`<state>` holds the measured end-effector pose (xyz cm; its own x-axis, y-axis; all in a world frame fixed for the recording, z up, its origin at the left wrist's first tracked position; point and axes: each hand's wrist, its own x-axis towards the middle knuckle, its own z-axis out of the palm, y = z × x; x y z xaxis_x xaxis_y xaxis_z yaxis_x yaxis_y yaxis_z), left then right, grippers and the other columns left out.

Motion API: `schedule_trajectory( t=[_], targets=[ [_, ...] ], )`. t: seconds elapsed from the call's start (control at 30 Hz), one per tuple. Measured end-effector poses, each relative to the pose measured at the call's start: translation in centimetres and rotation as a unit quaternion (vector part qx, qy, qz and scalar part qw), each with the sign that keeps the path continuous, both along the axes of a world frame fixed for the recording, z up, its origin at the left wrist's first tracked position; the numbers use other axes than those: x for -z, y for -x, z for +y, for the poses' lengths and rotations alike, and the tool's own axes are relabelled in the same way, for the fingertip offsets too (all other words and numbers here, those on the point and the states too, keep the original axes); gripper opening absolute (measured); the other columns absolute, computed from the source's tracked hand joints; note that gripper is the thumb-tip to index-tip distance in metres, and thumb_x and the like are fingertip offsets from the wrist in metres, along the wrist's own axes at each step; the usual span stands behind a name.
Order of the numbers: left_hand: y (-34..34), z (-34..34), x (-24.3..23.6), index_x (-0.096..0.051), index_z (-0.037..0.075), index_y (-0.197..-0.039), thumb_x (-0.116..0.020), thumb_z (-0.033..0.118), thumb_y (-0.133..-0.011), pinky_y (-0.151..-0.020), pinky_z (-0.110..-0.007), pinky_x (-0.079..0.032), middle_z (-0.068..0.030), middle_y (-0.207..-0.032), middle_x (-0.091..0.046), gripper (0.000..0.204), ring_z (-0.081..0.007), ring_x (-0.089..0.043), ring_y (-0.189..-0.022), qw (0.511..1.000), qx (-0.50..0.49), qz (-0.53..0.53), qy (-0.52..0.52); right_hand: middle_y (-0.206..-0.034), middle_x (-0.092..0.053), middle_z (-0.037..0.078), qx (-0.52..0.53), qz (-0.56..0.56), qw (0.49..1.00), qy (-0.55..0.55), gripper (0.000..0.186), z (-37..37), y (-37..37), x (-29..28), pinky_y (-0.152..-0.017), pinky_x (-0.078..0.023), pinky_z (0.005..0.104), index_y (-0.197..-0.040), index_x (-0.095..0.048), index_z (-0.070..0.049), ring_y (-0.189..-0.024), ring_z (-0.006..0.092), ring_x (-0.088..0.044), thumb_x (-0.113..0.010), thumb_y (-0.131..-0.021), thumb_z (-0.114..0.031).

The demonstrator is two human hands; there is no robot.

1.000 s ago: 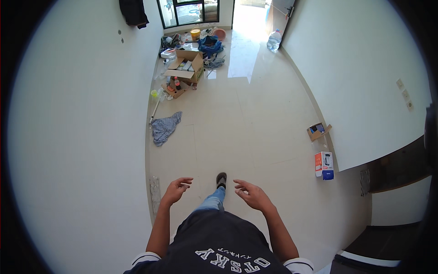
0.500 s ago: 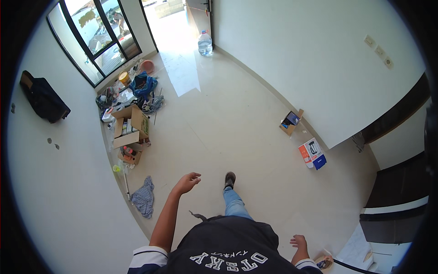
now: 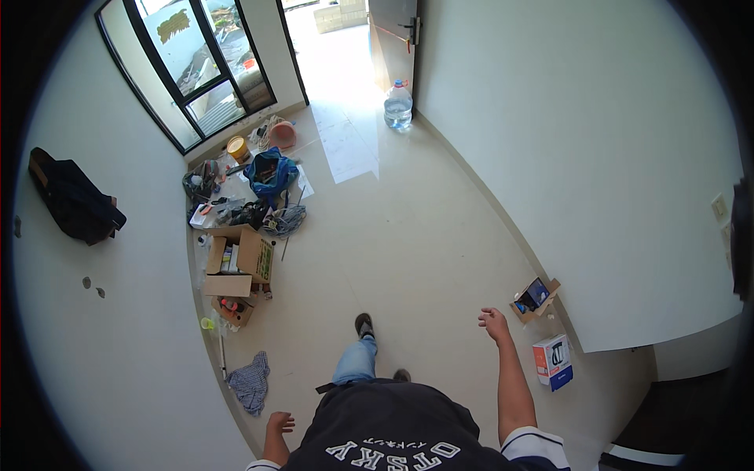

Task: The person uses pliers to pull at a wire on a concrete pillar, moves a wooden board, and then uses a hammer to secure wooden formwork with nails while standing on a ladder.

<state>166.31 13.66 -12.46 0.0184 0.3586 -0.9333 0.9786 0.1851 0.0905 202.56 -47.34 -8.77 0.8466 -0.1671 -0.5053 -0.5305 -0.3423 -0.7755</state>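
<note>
My left hand (image 3: pixel 280 424) hangs low beside my body, fingers loosely apart with nothing in them. Nearest to it on the floor lies a crumpled blue-and-white checked cloth (image 3: pixel 250 383). My right hand (image 3: pixel 493 323) is swung forward at the end of a stretched arm, also empty, its fingers loosely bent and apart. Beyond it, by the right wall, stand a small opened cardboard box (image 3: pixel 536 301) with blue items inside and a white, orange and blue printed carton (image 3: pixel 553 362). Neither hand touches anything. One shoe (image 3: pixel 364 325) is forward of my body; the other (image 3: pixel 402 375) shows behind it.
Along the left wall sit a large open cardboard box (image 3: pixel 253 259), a blue bag (image 3: pixel 271 173), tangled grey cable (image 3: pixel 284 221), a yellow bucket (image 3: pixel 237 147) and a reddish bucket (image 3: pixel 282 136). A large water bottle (image 3: pixel 398 108) stands by the open door (image 3: pixel 390 47). A dark bag (image 3: pixel 75 196) hangs at left.
My right arm has swung forward and my left arm back. The left foot has stepped ahead. The door, bottle and boxes appear lower in view and closer.
</note>
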Motion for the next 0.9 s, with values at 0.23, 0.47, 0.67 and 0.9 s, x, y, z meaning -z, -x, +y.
schedule_trajectory(
  t=[0.23,0.47,0.67,0.9],
  targets=[
    [-22.7,-3.3,-4.5,-0.048,0.002,-0.119,-0.054,0.025,-0.088,-0.082,-0.047,-0.048,-0.0128,-0.114,-0.057,0.039,-0.028,-0.056,-0.103,0.908,0.286,-0.297,0.08,-0.091,-0.064,0.01,-0.096,0.09,0.991,-0.012,0.034,6.7,-14.4,0.4,-0.059,-0.047,0.0258,-0.115,-0.054,-0.003,-0.076,0.0172,-0.064,-0.053,-0.083,-0.014],
    [-61.1,2.6,-2.7,-0.051,0.004,-0.119,-0.056,0.026,-0.085,-0.075,-0.034,-0.049,-0.0082,-0.104,-0.061,0.041,-0.0192,-0.06,-0.091,0.94,0.231,-0.252,0.002,-0.094,-0.064,0.011,0.007,0.335,0.942,0.037,0.031,2.1,-18.3,5.4,-0.061,-0.05,0.0336,-0.111,-0.054,-0.002,-0.073,0.0199,-0.064,-0.053,-0.084,-0.017],
    [-77.9,4.1,-5.4,-0.054,0.003,-0.115,-0.054,0.024,-0.085,-0.072,-0.032,-0.049,-0.0091,-0.101,-0.062,0.036,-0.0183,-0.061,-0.089,0.919,0.101,-0.38,-0.021,-0.099,-0.063,0.01,-0.006,0.437,0.899,0.045,0.029,-0.5,-26.6,8.1,-0.071,-0.049,0.0408,-0.111,-0.054,-0.005,-0.08,0.0218,-0.064,-0.048,-0.087,-0.019],
    [-75.6,2.5,1.9,-0.052,0.003,-0.115,-0.057,0.025,-0.085,-0.076,-0.043,-0.051,-0.0112,-0.103,-0.062,0.038,-0.0249,-0.063,-0.089,0.992,0.062,-0.105,0.024,-0.089,-0.064,0.011,-0.113,0.303,0.943,0.079,0.027,3.5,-56.7,7.2,-0.058,-0.05,0.0313,-0.109,-0.056,-0.003,-0.075,0.0189,-0.063,-0.05,-0.085,-0.014]
  ],
)
